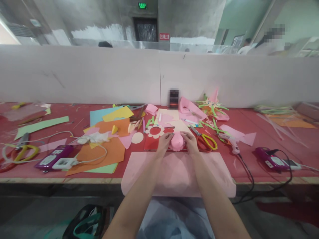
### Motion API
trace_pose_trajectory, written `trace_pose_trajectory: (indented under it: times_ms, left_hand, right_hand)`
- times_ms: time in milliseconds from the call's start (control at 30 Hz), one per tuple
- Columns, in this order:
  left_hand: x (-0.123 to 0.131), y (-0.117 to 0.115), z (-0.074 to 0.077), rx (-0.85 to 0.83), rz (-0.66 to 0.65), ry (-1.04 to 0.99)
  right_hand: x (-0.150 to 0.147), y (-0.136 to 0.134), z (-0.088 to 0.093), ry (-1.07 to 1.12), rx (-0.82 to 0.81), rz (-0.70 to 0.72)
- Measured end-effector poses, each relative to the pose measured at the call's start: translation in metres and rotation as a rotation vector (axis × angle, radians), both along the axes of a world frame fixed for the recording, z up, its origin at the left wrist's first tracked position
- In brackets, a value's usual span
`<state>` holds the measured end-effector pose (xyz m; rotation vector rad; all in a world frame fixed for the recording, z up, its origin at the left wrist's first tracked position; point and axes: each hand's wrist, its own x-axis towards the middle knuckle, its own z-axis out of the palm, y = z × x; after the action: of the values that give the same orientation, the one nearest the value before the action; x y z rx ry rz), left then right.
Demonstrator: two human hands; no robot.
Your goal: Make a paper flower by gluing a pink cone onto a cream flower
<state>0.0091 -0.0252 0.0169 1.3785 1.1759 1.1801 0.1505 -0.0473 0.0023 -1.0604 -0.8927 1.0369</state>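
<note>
A rounded pink paper piece, domed on top with a notched lower rim, sits between my two hands. On its left edge, my left hand pinches it with curled fingers. My right hand grips the opposite edge in the same way. Both hands hover over the near edge of a red sheet. Left of them lies a cream paper flower with a red centre. Close to my right hand rest scissors with yellow and red handles. A large pink sheet spreads beneath my forearms.
Orange sheets and a purple power strip lie to the left, with more scissors. A glue gun with a black cord and another purple power strip are right. A decorated paper craft stands against the white partition.
</note>
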Motion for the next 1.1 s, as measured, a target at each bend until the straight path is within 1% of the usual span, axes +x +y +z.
trace_pose_trajectory:
  times_ms: [100, 267, 367, 467, 567, 600, 633, 700, 767, 800, 867, 933, 1033, 1100]
  left_hand:
    - [0.0, 0.001, -0.003, -0.006, -0.004, -0.002]
    - [0.002, -0.001, -0.001, -0.014, 0.012, 0.012]
    - [0.001, -0.002, 0.0, 0.015, 0.034, 0.036]
    - [-0.001, -0.002, 0.001, 0.053, 0.076, 0.051]
    - [-0.001, -0.003, 0.004, -0.011, 0.099, -0.062]
    - [-0.001, -0.004, 0.005, -0.008, 0.101, -0.108]
    - [0.0, -0.005, 0.006, 0.025, 0.094, -0.142]
    - [0.003, -0.009, 0.01, 0.175, 0.043, -0.152]
    - [0.006, -0.013, 0.012, 0.323, -0.049, -0.094]
    - [0.007, -0.016, 0.013, 0.362, -0.094, -0.039]
    - [0.009, -0.021, 0.014, 0.373, -0.161, 0.092]
    - [0.011, -0.024, 0.013, 0.339, -0.191, 0.198]
    - [0.011, -0.023, 0.012, 0.271, -0.142, 0.227]
    - [0.01, -0.021, 0.012, 0.237, -0.057, 0.159]
  right_hand:
    - [0.0, -0.002, 0.002, -0.029, -0.024, -0.025]
    - [-0.001, -0.003, 0.001, -0.056, -0.022, 0.026]
    - [-0.001, -0.003, 0.001, -0.044, -0.02, 0.02]
    - [0.0, -0.001, 0.001, -0.027, -0.051, -0.058]
    - [0.002, 0.001, 0.0, -0.021, -0.075, -0.182]
    - [0.003, 0.002, -0.001, -0.036, -0.084, -0.22]
    - [0.004, 0.002, -0.002, -0.062, -0.093, -0.257]
    - [0.004, 0.002, -0.005, -0.151, -0.096, -0.331]
    - [0.003, 0.002, -0.006, -0.256, -0.099, -0.408]
    - [0.002, 0.002, -0.007, -0.3, -0.104, -0.443]
    - [0.001, 0.001, -0.007, -0.355, -0.118, -0.464]
    - [-0.001, 0.0, -0.006, -0.382, -0.11, -0.426]
    - [-0.003, -0.001, -0.004, -0.398, -0.071, -0.392]
    - [-0.004, -0.002, -0.003, -0.367, -0.045, -0.406]
